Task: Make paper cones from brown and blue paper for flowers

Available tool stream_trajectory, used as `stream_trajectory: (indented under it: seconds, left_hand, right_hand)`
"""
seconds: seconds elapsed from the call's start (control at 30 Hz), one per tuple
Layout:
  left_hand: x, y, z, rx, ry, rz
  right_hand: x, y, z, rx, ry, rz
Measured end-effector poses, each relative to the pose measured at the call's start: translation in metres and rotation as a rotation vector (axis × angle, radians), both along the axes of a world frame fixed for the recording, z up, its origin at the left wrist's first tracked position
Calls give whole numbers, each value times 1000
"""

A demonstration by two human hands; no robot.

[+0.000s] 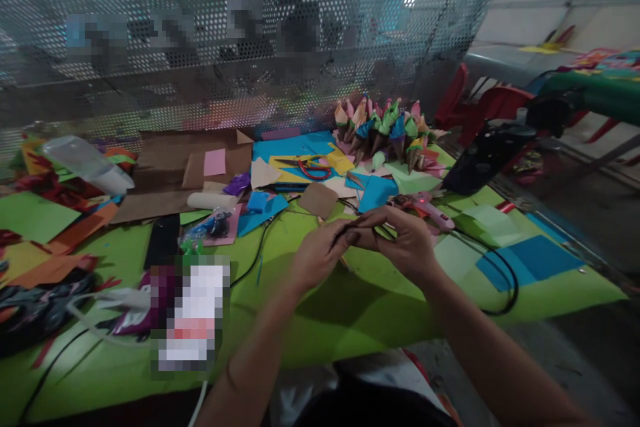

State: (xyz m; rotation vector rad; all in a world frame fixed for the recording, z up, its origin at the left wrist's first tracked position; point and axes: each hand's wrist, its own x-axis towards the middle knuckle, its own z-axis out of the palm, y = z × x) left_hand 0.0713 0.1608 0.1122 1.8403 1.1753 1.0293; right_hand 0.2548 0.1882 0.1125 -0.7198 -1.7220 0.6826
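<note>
My left hand (316,255) and my right hand (406,240) meet above the green table cover (350,320), fingers pinched together. Between them they hold a thin dark strip or stick (361,228); I cannot make out what it is. A pink glue gun (431,211) lies just behind my right hand, its black cord (505,280) looping off to the right. Right behind my fingers lies a brown paper piece (318,200).
Coloured paper cones (385,130) stand in a bunch at the back. Red-handled scissors (311,169) lie on blue and yellow paper. A white roll (213,201), a black phone (163,240) and paper scraps cover the left. A perforated metal screen (250,47) closes the back.
</note>
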Motion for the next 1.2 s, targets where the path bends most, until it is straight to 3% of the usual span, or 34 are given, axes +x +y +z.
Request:
stream_trajectory:
  seconds: [0.4, 0.6, 0.77, 1.0, 1.2]
  left_hand:
    - [2, 3, -2, -123, -198, 78]
    - [2, 3, -6, -46, -112, 103]
    - [1, 3, -5, 49, -2, 18]
    - [1, 3, -3, 63, 85, 9]
    - [-1, 3, 2, -30, -110, 42]
  right_hand:
    - [5, 3, 10, -19, 19, 56]
    - [5, 4, 8, -69, 17, 10]
    - [6, 5, 5, -112, 53, -30]
    - [6, 7, 6, -192, 79, 19]
    - [11, 10, 3, -151, 86, -51]
